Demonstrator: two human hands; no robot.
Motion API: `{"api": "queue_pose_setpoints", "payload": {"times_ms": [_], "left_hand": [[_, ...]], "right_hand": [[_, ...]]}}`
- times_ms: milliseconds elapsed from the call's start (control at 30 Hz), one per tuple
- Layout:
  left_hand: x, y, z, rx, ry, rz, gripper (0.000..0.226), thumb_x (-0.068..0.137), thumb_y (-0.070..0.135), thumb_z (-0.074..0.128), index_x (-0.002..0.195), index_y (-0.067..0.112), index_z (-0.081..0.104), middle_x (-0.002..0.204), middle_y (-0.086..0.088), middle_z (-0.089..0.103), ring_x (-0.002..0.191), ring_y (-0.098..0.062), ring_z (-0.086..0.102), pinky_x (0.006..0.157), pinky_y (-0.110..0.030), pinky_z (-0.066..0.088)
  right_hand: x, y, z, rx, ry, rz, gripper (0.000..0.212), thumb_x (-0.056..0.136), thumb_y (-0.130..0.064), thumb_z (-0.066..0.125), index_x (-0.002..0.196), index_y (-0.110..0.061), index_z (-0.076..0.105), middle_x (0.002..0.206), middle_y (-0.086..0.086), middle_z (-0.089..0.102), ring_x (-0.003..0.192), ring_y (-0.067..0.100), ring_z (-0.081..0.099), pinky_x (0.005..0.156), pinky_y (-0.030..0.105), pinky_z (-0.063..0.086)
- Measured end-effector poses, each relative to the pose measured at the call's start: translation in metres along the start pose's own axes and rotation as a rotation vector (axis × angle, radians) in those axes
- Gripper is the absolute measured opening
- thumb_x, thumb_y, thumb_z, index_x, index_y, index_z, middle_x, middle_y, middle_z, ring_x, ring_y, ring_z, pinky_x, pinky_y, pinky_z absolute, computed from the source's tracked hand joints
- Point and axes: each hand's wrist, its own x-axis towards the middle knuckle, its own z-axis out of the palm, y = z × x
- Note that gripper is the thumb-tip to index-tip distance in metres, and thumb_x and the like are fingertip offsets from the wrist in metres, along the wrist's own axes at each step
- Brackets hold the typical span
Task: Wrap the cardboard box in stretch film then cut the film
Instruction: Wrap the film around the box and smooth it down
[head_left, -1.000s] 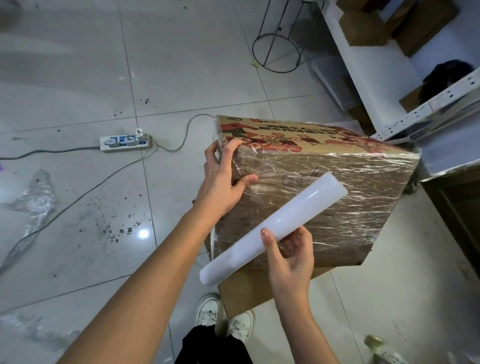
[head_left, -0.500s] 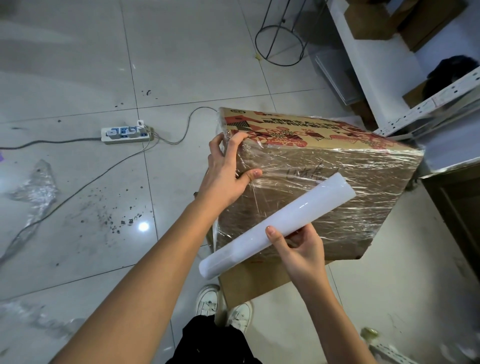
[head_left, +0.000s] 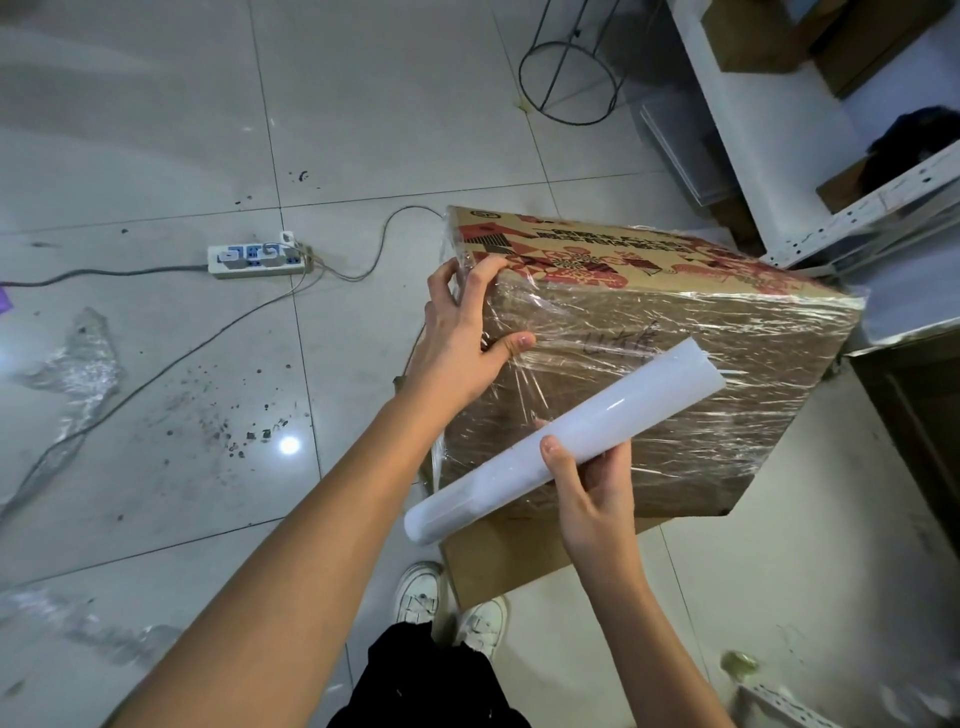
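Observation:
A brown cardboard box (head_left: 727, 364) with a red-printed top stands tilted in front of me, its near side covered in clear stretch film. My left hand (head_left: 462, 338) grips the box's upper left corner, fingers over the edge and thumb pressed on the filmed side. My right hand (head_left: 592, 478) holds the white stretch film roll (head_left: 566, 441) around its middle. The roll lies slantwise across the box's near face. Film runs from the roll onto the box's lower left edge.
A flat cardboard sheet (head_left: 498, 561) lies under the box by my white shoes (head_left: 452, 608). A power strip (head_left: 257, 258) with cables lies on the tiled floor at left, near film scraps (head_left: 78, 369). White shelving (head_left: 810, 218) stands at right, a wire stand (head_left: 569, 83) behind.
The box and both hands have shifted slightly up and right in view. The roll has risen a little along the box's face. Both grips are unchanged.

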Motion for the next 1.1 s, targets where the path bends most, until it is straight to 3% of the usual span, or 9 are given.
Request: {"api": "queue_pose_setpoints", "payload": {"times_ms": [100,233,333,467,600,733,867,967,1100], "left_hand": [[0.002,0.002,-0.001,0.001,0.001,-0.001,0.071,0.081,0.04,0.068,0.126,0.05,0.013,0.145,-0.01,0.013,0.132,-0.035,0.033,0.101,-0.055,0.041],[0.003,0.004,-0.003,0.007,-0.004,0.001,0.072,0.081,0.04,0.068,0.125,0.05,0.014,0.144,-0.011,0.014,0.132,-0.034,0.034,0.101,-0.056,0.041],[0.003,0.004,-0.005,0.01,-0.009,-0.003,0.072,0.081,0.039,0.069,0.124,0.051,0.013,0.145,-0.011,0.013,0.133,-0.035,0.032,0.101,-0.056,0.041],[0.0,0.003,-0.002,0.01,0.002,0.002,0.072,0.081,0.039,0.068,0.126,0.05,0.012,0.146,-0.011,0.012,0.134,-0.035,0.03,0.101,-0.056,0.041],[0.002,0.003,0.001,0.007,0.018,0.005,0.072,0.081,0.04,0.068,0.127,0.048,0.013,0.144,-0.012,0.013,0.135,-0.034,0.029,0.1,-0.055,0.043],[0.004,0.002,-0.001,0.01,0.012,0.005,0.072,0.081,0.042,0.067,0.127,0.047,0.012,0.145,-0.011,0.013,0.135,-0.035,0.029,0.1,-0.052,0.043],[0.008,0.0,-0.002,0.018,0.002,-0.002,0.073,0.082,0.04,0.068,0.131,0.045,0.014,0.145,-0.009,0.012,0.134,-0.035,0.03,0.099,-0.053,0.044],[0.007,0.0,-0.001,0.035,-0.013,-0.008,0.075,0.082,0.04,0.067,0.14,0.037,0.019,0.146,-0.01,0.012,0.135,-0.033,0.029,0.1,-0.053,0.044],[0.009,0.0,-0.003,0.044,-0.021,-0.014,0.074,0.083,0.041,0.066,0.139,0.039,0.018,0.146,-0.009,0.011,0.134,-0.034,0.029,0.1,-0.054,0.043]], "right_hand": [[-0.001,0.001,-0.004,0.06,-0.032,0.034,0.035,0.086,-0.006,0.063,0.116,-0.015,0.047,0.115,0.019,0.062,0.109,0.025,0.061,0.097,0.042,0.049],[-0.006,0.0,-0.007,0.056,-0.015,0.047,0.042,0.083,-0.012,0.066,0.12,-0.008,0.047,0.115,0.018,0.063,0.11,0.026,0.061,0.097,0.055,0.045],[-0.009,0.0,-0.012,0.099,-0.064,0.074,0.044,0.08,-0.011,0.064,0.12,-0.003,0.047,0.111,0.014,0.066,0.108,0.024,0.063,0.094,0.05,0.049],[-0.003,0.001,-0.02,0.24,-0.136,0.187,0.053,0.077,-0.027,0.073,0.12,-0.007,0.05,0.113,0.016,0.066,0.109,0.031,0.061,0.09,0.046,0.051],[0.003,0.007,-0.003,0.328,-0.022,0.333,0.034,0.089,-0.01,0.052,0.123,-0.008,0.046,0.103,0.014,0.064,0.089,0.02,0.067,0.079,0.035,0.051],[0.006,0.008,0.034,0.048,0.17,0.278,0.077,0.063,-0.026,0.083,0.125,-0.004,0.044,0.108,0.017,0.059,0.099,0.027,0.062,0.085,0.039,0.054],[0.006,0.004,0.027,-0.078,0.167,0.323,0.041,0.066,-0.011,0.083,0.097,-0.012,0.056,0.083,0.003,0.065,0.072,0.01,0.066,0.061,0.021,0.054],[0.007,0.003,0.009,-0.207,0.091,0.287,0.03,0.067,-0.01,0.082,0.086,-0.015,0.059,0.08,0.003,0.066,0.07,0.011,0.064,0.061,0.022,0.053],[0.007,-0.001,-0.011,-0.251,-0.042,0.246,0.026,0.071,-0.005,0.077,0.091,-0.011,0.061,0.084,0.008,0.069,0.077,0.019,0.066,0.064,0.027,0.054]]}}
